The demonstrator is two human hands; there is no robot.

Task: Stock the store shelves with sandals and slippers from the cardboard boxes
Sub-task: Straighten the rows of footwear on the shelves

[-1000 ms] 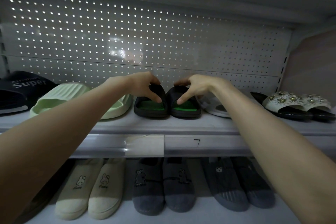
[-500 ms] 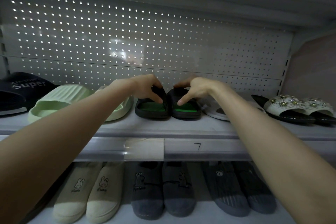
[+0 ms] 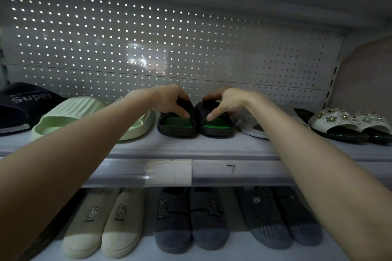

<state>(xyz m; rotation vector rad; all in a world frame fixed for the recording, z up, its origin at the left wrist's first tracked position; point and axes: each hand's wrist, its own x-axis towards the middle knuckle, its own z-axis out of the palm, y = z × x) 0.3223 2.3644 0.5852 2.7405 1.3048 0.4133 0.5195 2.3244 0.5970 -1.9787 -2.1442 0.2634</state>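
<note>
On the shelf [image 3: 212, 147], a dark slide [image 3: 19, 106] lies far out at 9 o'clock, with green slides [image 3: 70, 114] next to it. The left hand [image 3: 169, 99] pinches the strap of the left sandal [image 3: 177, 126], thumb inside. The right hand [image 3: 226, 101] pinches the strap of the right sandal [image 3: 217, 126] the same way. Both sandals sit flat, side by side, mid-shelf. At 3 o'clock lie a white slipper [image 3: 254, 128] and flower sandals [image 3: 347, 123].

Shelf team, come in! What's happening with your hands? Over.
Left hand grips left black slide; right hand grips right black slide. Both resting on upper shelf. Pale green slide and white sandal crowd the sides.
</note>
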